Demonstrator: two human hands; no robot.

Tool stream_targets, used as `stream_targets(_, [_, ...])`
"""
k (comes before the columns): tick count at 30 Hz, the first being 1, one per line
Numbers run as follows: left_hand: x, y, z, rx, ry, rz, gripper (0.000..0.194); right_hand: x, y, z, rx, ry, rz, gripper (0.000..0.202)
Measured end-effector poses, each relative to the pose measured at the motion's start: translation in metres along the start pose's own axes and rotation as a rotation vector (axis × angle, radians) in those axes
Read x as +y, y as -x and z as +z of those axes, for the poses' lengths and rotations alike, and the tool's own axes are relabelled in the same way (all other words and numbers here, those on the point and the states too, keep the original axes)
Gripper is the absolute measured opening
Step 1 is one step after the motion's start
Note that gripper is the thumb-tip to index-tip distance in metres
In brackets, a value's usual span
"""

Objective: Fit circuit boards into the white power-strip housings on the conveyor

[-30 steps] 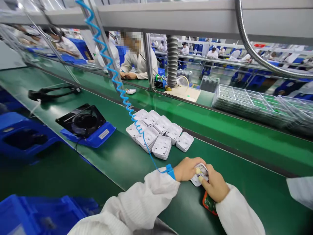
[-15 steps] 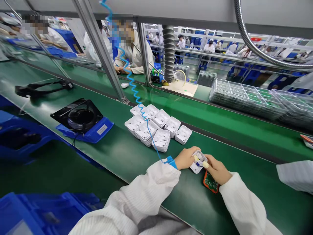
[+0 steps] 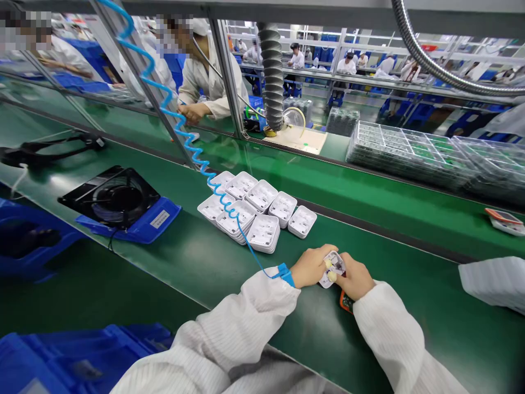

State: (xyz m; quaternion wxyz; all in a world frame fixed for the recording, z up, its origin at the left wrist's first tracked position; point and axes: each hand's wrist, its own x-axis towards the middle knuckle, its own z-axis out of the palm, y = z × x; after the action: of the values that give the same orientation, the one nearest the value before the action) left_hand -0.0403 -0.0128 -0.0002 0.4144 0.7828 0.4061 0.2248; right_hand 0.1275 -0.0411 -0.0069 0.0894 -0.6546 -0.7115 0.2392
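Hands point(image 3: 310, 267) point(image 3: 355, 276), two, curled round one white shell point(image 3: 325, 281), one orange-rimmed board point(image 3: 346, 302) nearby, eight shell tops point(image 3: 263, 232) uncovered

No text, brand, number or sign can be read. On the left, the white label point(image 3: 159, 219) on the blue base point(image 3: 169, 223) under the black fan point(image 3: 123, 198) carries rows of dark marks, too small and blurred to make out.
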Motion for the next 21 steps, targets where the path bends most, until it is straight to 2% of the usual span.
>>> stream_targets(3, [-0.003, -0.001, 0.003, -0.003, 0.087, 0.012, 0.048, 0.007, 0.001, -0.001, -0.011, -0.105, -0.032, 0.023])
stream_targets(5, [-0.007, -0.001, 0.003, 0.012, 0.154, 0.001, 0.048, 0.013, -0.005, -0.004, -0.093, -0.271, -0.052, 0.021])
stream_targets(7, [-0.01, 0.0, 0.004, 0.089, 0.192, -0.012, 0.053, 0.022, -0.019, -0.009, -0.166, -0.441, -0.036, 0.018])
stream_targets(8, [-0.011, 0.001, 0.004, 0.151, 0.193, -0.013, 0.056, 0.028, -0.029, -0.013, -0.163, -0.494, 0.003, 0.017])
stream_targets(10, [-0.011, 0.003, 0.004, 0.282, 0.163, -0.005, 0.054, 0.042, -0.056, -0.028, -0.071, -0.514, 0.114, 0.017])
stream_targets(12, [-0.01, 0.004, 0.004, 0.358, 0.122, 0.015, 0.048, 0.057, -0.085, -0.053, 0.073, -0.476, 0.228, 0.015])
stream_targets(15, [-0.008, 0.006, 0.003, 0.346, 0.094, 0.033, 0.045, 0.078, -0.122, -0.099, 0.295, -0.403, 0.355, 0.015])
stream_targets(17, [-0.006, 0.008, 0.002, 0.316, 0.09, 0.034, 0.044, 0.084, -0.135, -0.124, 0.444, -0.35, 0.42, 0.022])
stream_targets(19, [-0.003, 0.009, 0.002, 0.291, 0.08, 0.044, 0.042, 0.081, -0.137, -0.134, 0.542, -0.309, 0.432, 0.031])
stream_targets(21, [0.001, 0.012, 0.002, 0.275, 0.049, 0.072, 0.04, 0.069, -0.127, -0.124, 0.55, -0.296, 0.381, 0.035])
